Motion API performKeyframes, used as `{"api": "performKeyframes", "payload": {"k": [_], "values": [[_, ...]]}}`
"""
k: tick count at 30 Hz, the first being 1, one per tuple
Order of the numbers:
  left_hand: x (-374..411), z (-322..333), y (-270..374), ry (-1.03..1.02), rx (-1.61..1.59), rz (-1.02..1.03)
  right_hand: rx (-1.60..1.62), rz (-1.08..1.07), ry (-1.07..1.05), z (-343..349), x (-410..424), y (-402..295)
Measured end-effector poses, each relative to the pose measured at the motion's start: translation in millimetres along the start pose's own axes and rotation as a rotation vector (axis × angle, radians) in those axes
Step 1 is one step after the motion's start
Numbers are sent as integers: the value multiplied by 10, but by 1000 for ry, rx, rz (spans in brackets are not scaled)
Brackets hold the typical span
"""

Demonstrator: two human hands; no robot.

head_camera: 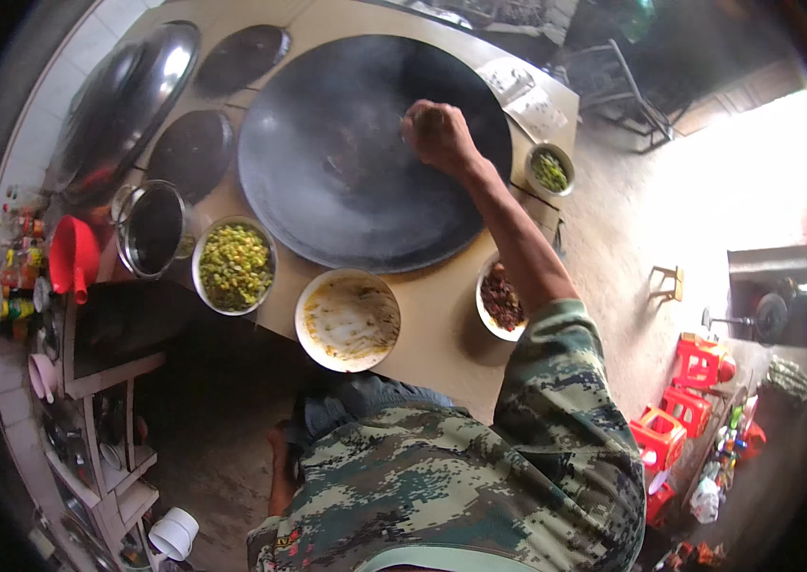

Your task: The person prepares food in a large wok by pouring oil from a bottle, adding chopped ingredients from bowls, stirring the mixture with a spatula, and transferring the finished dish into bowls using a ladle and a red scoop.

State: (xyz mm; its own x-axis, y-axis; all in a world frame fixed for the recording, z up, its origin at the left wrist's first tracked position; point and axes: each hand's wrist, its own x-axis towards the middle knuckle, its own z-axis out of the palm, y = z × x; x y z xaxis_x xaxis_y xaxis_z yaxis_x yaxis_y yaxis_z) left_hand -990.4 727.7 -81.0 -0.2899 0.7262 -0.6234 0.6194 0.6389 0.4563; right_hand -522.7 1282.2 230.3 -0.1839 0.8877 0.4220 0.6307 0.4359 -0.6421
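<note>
My right hand point(439, 136) is curled over a large dark wok point(310, 193) set into the stove top. Whether the fingers pinch something small cannot be made out. Haze hangs in the wok, and its middle has a faint brownish patch. My left hand point(279, 437) hangs low beside my trousers, partly hidden, its fingers unclear. At the near edge stands a white bowl point(348, 322) smeared with yellow residue. A bowl of chopped green and yellow food point(235, 266) is to its left. Under my right forearm, partly covered, sits a bowl of dark red food point(500, 304).
A small bowl of chopped greens point(549, 169) stands right of the wok. Leftward are a metal pot point(152, 229), a red plastic ladle point(75, 255), round dark stove covers point(190, 154) and a big shiny lid point(128, 104). Red plastic stools point(686, 407) are on the right.
</note>
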Motion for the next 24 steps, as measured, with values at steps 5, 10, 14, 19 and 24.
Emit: {"api": "performKeyframes", "payload": {"k": [5,10,14,19,24], "values": [[-118,-87,179,41,-84,-59,100,-54,-186,-402,-67,-497],[-290,-143,578,-20,-122,-140,-274,269,-61,-686,-96,-224],[-342,-129,626,28,-35,-1,259,606,59,-606,-297,-269],[-242,186,8,131,-572,-302,609,556,163,-189,-70,-501],[-295,-224,822,32,-740,-462,619,534,301,-399,64,-680]]}}
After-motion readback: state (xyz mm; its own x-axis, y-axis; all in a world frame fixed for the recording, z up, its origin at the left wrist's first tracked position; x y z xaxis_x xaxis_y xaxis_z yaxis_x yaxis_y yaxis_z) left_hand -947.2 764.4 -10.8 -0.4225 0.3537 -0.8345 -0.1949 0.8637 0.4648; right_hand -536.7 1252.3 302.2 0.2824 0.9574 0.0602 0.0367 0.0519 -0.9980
